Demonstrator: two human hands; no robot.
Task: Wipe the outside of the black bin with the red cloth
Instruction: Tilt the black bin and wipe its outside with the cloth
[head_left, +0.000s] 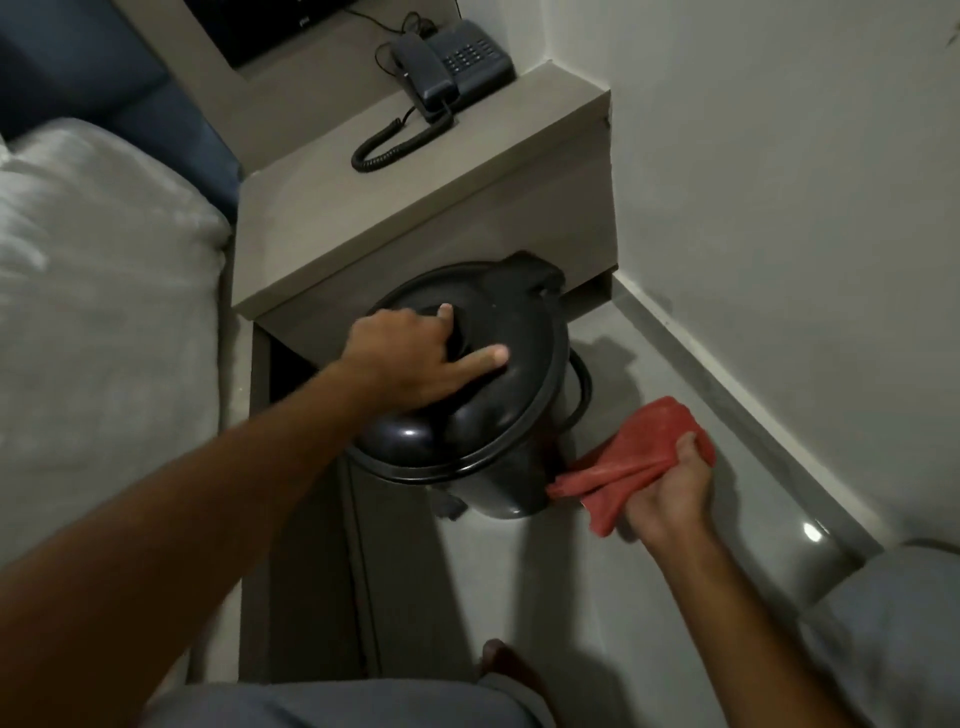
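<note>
1. Round black plastic bin (498, 483) stands on the floor beside the grey bedside table (415, 208); hard wiping could tip it
2. Left hand (410, 358), fingers spread, presses its domed lid (467, 364)
3. Right hand (670, 493) clutches the crumpled red cloth (639, 447), touching the bin's side; loose folds could slip

One hand steadies the bin, the other holds the cloth at its side.

The left hand (415, 358) lies flat on the domed lid (467, 415) of the black bin (511, 480), fingers spread. The right hand (667, 491) grips the bunched red cloth (631, 457), one end touching the bin's lower right wall. The bin stands on the grey floor (649, 597) beside a nightstand (415, 208), which bears a phone (452, 67). A bed (104, 312) lies at left.
</note>
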